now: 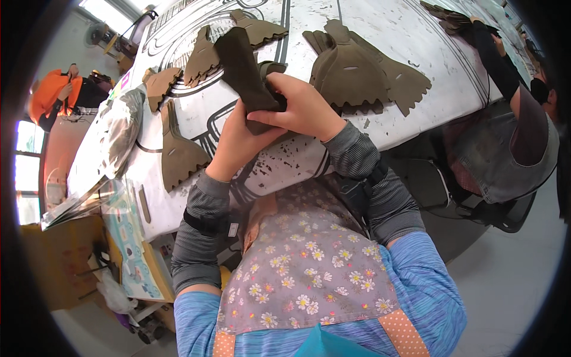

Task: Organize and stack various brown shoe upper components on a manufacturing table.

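Observation:
A dark brown foam-like piece [241,66], long and bent over on itself, is held up above the table by both hands. Closed around its lower left side is my left hand [237,141]. My right hand [306,108] grips its lower right, the thumb pressed across the front. The palms and the piece hide some of the fingers. Left of my hands lies a flared brown cut-out [179,156] with a wavy edge and a small slit. More such cut-outs [202,59] lie beyond it, and a pile of larger ones [351,68] sits to the right.
The white table cover [285,166] bears black line drawings and dark flecks. At the left are a clear plastic bag [122,128] and a thin stick-like tool [144,204]. A co-worker [517,131] at the right handles brown pieces; another person [56,98] is at far left.

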A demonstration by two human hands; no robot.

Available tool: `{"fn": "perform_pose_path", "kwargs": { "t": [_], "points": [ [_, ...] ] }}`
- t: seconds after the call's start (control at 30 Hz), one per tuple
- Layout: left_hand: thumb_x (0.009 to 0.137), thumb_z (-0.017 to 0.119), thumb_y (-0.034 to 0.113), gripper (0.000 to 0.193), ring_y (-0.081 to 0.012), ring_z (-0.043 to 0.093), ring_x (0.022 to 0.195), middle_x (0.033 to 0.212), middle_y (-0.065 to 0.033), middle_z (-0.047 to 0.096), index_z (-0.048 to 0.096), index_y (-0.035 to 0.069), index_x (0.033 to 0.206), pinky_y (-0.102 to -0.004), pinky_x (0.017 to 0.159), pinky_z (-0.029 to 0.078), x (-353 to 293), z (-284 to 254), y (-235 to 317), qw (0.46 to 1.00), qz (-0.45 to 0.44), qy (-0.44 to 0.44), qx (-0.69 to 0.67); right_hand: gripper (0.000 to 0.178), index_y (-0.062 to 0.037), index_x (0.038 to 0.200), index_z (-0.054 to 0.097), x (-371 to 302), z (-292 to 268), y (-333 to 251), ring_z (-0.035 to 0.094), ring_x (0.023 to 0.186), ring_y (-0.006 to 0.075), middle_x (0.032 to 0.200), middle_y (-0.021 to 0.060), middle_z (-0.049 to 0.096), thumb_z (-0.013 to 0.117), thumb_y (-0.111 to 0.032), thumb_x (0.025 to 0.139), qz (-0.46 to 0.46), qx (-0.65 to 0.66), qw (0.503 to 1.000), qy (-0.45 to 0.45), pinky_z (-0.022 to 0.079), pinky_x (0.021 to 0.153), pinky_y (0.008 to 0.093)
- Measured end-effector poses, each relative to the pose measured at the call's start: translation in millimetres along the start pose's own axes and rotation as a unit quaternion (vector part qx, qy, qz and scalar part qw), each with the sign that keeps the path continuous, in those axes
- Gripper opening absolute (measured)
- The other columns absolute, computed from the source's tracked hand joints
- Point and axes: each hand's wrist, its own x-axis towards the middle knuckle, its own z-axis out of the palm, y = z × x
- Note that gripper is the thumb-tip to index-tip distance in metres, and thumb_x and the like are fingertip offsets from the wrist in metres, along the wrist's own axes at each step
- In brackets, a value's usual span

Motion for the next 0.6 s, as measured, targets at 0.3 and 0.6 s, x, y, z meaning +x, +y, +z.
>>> {"fn": "perform_pose_path", "kwargs": {
  "t": [0.3, 0.6],
  "points": [
    [0.076, 0.079, 0.019, 0.058, -0.0298, 0.067, 0.096, 0.106, -0.0159, 0.066, 0.049, 0.002, 0.123, -0.0352, 0.081, 0.052, 13.1, -17.3, 37.3, 0.998, 0.032, 0.055, 0.016, 0.055, -0.0011, 0.119, 0.054, 9.3, -9.2, -24.4, 0.056, 0.101, 0.0359, 0.108, 0.0176, 0.057, 0.071, -0.039, 0.083, -0.092, -0.006, 0.99, 0.106, 0.046, 0.084, 0.0403],
    [0.078, 0.077, 0.017, 0.057, -0.0304, 0.067, 0.096, 0.106, -0.0158, 0.066, 0.048, 0.002, 0.125, -0.0358, 0.08, 0.052, 13.4, -2.9, 4.8, 0.997, 0.009, 0.05, 0.064, 0.059, -0.0029, 0.125, 0.052, 1.0, 3.6, -4.4, 0.064, 0.094, 0.0366, 0.103, 0.0189, 0.065, 0.07, -0.041, 0.084, 0.015, 0.055, 0.997, 0.056, 0.05, 0.079, 0.0408]
  ]
}}
